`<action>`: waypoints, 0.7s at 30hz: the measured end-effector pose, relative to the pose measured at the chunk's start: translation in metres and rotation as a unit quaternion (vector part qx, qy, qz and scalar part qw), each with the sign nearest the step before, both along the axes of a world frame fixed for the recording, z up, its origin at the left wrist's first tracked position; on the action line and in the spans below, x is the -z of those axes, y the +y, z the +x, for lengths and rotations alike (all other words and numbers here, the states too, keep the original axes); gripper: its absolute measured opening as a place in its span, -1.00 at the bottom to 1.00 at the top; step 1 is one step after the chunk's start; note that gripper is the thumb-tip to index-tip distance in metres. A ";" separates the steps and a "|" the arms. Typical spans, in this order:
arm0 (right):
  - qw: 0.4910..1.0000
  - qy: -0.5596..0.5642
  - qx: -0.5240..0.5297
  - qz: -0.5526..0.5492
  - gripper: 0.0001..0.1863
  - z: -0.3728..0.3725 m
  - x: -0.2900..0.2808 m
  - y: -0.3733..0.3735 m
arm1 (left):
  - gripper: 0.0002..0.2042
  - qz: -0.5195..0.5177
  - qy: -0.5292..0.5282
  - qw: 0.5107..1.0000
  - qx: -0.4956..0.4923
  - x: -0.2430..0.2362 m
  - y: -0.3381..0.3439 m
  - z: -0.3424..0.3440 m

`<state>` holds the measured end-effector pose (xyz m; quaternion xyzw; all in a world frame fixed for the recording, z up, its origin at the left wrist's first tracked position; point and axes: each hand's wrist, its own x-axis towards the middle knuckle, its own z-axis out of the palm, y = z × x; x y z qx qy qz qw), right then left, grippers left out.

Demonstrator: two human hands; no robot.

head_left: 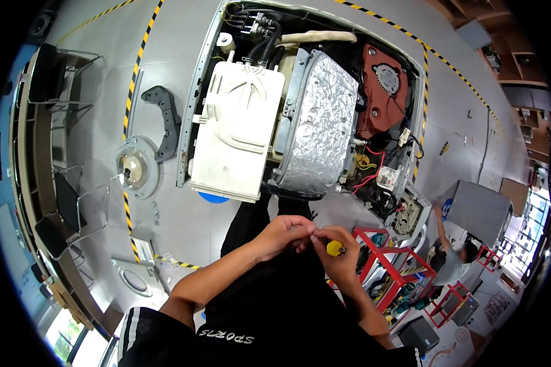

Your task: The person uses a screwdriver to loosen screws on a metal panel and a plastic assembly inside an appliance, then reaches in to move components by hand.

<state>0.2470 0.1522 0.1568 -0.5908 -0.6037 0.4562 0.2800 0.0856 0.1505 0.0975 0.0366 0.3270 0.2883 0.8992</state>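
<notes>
My two hands meet in front of my lap, just this side of an opened washing machine. Its white plastic detergent-drawer housing [236,131] and foil-wrapped cover [321,122] lie exposed. My left hand [281,235] is closed, thumb and fingers pinching at the tips against the right fingertips. Whatever is between them is too small to make out. A yellow-handled screwdriver [334,248] rests in my right hand [343,264], held in the palm while thumb and forefinger touch the left fingertips. Most of its shaft is hidden.
Right of the foil sits a red-brown panel [382,92], with loose wires [370,174] below. A dark curved counterweight [165,122] and a round metal part [138,168] lie on the floor at left. A red tool cart [379,269] stands at right, near another person [456,263].
</notes>
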 end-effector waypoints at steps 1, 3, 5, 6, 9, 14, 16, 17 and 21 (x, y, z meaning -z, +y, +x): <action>1.000 0.005 0.006 -0.003 -0.81 0.005 -0.001 0.001 | -0.82 -0.004 -0.017 1.000 -0.015 -0.002 0.000 0.004; 1.000 0.013 0.010 0.012 -0.81 0.016 0.005 0.005 | -0.83 -0.009 0.003 1.000 -0.006 -0.005 0.001 0.010; 0.999 0.009 -0.011 0.040 -0.81 0.027 0.010 0.011 | -0.84 -0.009 0.029 0.999 -0.014 -0.012 0.006 0.020; 0.998 0.006 -0.022 0.054 -0.81 0.033 0.010 0.013 | -0.84 -0.005 0.047 0.999 -0.008 -0.013 0.006 0.026; 0.999 -0.009 -0.019 0.045 -0.80 0.049 0.011 0.016 | -0.84 0.007 0.096 0.995 0.005 -0.017 0.011 0.041; 0.998 0.042 -0.038 0.030 -0.78 0.068 0.020 0.024 | -0.84 -0.020 0.109 0.994 -0.012 -0.022 0.019 0.057; 0.998 0.057 -0.036 0.017 -0.77 0.070 0.017 0.028 | -0.86 -0.025 0.098 0.995 -0.012 -0.018 0.021 0.059; 0.998 0.060 -0.029 0.009 -0.77 0.069 0.014 0.029 | -0.87 -0.022 0.094 0.995 -0.007 -0.016 0.024 0.057; 0.998 0.056 0.007 -0.006 -0.78 0.062 0.010 0.034 | -0.87 -0.020 0.085 0.996 0.022 -0.016 0.043 0.047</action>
